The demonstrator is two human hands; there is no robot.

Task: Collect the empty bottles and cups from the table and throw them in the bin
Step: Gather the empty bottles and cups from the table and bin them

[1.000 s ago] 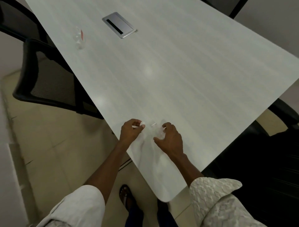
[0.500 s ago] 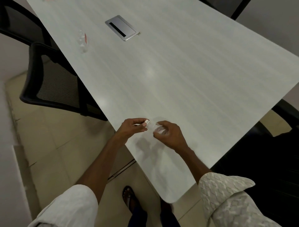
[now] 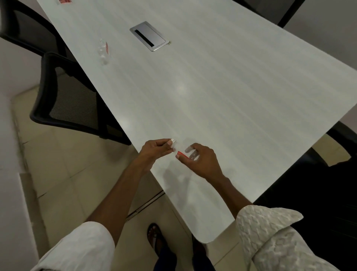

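Observation:
A small clear plastic bottle with a red label lies across my two hands just above the near left edge of the pale table. My right hand is closed around its crumpled body. The fingers of my left hand pinch its white cap end. A second clear bottle with a red label lies on the table farther away, near the left edge. A red-and-white scrap of another item shows at the top edge of the frame.
A metal cable hatch is set into the table's middle. A black mesh chair stands tucked against the left side, another black chair at the right. My sandalled foot stands on the tiled floor below the table's corner.
The bottle has come up off the table between my hands, and its red label now shows. The view has shifted, bringing the far bottle and hatch lower in the frame.

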